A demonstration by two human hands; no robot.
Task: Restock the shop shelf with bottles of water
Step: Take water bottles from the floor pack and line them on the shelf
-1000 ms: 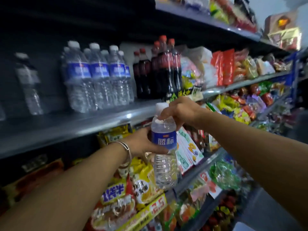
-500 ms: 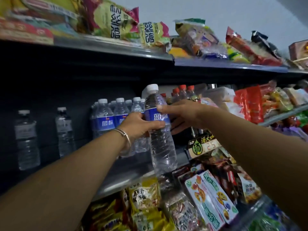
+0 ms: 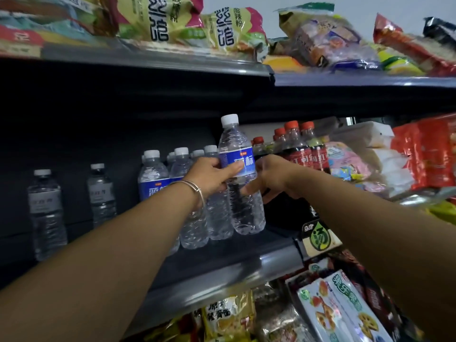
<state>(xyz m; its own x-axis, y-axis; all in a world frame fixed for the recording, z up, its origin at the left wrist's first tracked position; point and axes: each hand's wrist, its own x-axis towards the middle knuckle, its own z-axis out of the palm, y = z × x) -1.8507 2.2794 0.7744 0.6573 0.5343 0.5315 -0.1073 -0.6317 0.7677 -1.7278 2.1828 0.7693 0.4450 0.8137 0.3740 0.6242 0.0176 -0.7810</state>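
A clear water bottle (image 3: 240, 183) with a blue label and white cap stands upright over the grey middle shelf (image 3: 222, 272), at the right end of a group of like bottles (image 3: 158, 174). My left hand (image 3: 212, 176) grips it around the label, thumb across the front. My right hand (image 3: 270, 178) is at the bottle's right side, fingers loosely spread and touching it below the label. Whether the bottle's base rests on the shelf I cannot tell.
Two pale-label water bottles (image 3: 45, 206) stand apart at the shelf's left. Dark cola bottles with red caps (image 3: 301, 146) stand just right of the held bottle. Snack bags (image 3: 172, 21) fill the shelf above, packets (image 3: 343, 307) the shelf below.
The bottle has risen from below the shelf edge up to the shelf, beside the row of water bottles. My right hand left the cap and now touches the bottle's side.
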